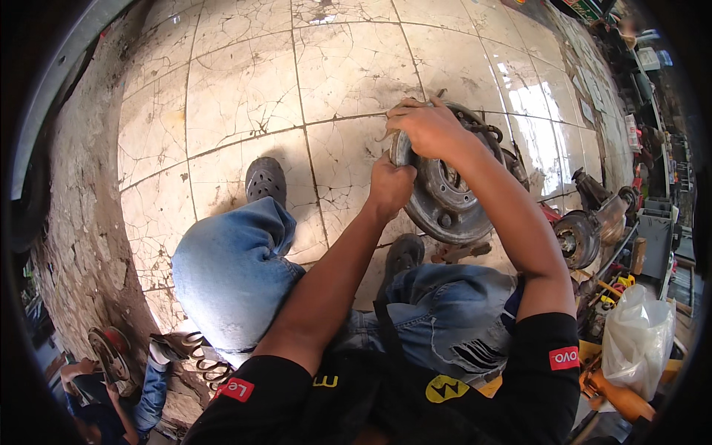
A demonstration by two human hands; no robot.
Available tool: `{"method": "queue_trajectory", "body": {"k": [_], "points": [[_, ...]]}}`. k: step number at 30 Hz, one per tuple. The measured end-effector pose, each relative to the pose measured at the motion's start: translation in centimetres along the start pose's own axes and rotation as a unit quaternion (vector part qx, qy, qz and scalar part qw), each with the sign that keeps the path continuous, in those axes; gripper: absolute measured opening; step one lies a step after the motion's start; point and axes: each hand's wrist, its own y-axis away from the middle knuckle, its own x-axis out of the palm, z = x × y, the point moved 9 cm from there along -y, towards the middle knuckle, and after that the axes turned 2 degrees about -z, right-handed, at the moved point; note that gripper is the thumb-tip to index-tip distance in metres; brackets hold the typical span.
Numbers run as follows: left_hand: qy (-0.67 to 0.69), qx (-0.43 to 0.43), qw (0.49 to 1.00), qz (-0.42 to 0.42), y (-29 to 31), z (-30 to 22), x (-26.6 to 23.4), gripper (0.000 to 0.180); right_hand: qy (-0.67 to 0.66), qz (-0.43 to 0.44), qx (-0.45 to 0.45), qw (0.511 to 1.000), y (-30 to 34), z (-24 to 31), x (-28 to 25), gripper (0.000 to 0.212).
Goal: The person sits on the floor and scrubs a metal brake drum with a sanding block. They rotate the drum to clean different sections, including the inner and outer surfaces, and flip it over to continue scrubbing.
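A worn round metal brake part (449, 196), dished, with bolt holes around a central opening, is tilted in front of me over the tiles. My left hand (391, 185) is closed around its left edge. Over its upper left side reaches my right hand (429, 130), fingers bent around a curved strip-like piece at the rim. A thin end of that piece sticks out left of the fingers. My right hand and forearm cover part of the round part, and what the right fingertips touch is hidden. More dark metal parts (512, 167) sit just behind it on the right.
Cracked cream tiles (245, 81) form the floor. An axle-like assembly with a drum (577, 241) lies at the right, near a clear plastic bag (638, 341) and cluttered tools. At the lower left, another person (100, 400) handles a round part (111, 354) beside coil springs (208, 360).
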Motion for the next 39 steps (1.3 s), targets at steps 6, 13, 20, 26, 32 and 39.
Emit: {"method": "queue_trajectory", "body": {"k": [6,13,20,26,32,39], "points": [[0.027,0.008,0.999,0.022,-0.5,1.0,-0.4,0.032,-0.042,-0.073,-0.003,0.996,1.5,0.6,-1.1,0.038],[0.035,0.018,0.999,0.012,-0.2,0.5,0.3,0.039,-0.079,0.002,0.052,0.996,-0.9,-2.9,0.5,0.033],[0.027,0.001,0.999,0.023,0.1,0.0,0.6,0.038,-0.154,-0.076,0.097,0.98,0.3,-4.9,-2.5,0.047],[0.044,-0.013,0.999,0.027,-0.2,0.1,0.3,0.036,-0.065,-0.115,0.023,0.991,3.6,-1.4,-1.7,0.066],[-0.009,0.009,1.0,0.018,-0.3,0.0,0.0,0.037,0.02,-0.146,-0.021,0.989,3.5,0.7,-1.0,0.053],[-0.006,-0.015,0.999,0.035,-0.2,-0.3,0.2,0.037,-0.016,-0.016,-0.034,0.999,1.3,-0.1,0.0,0.048]]}}
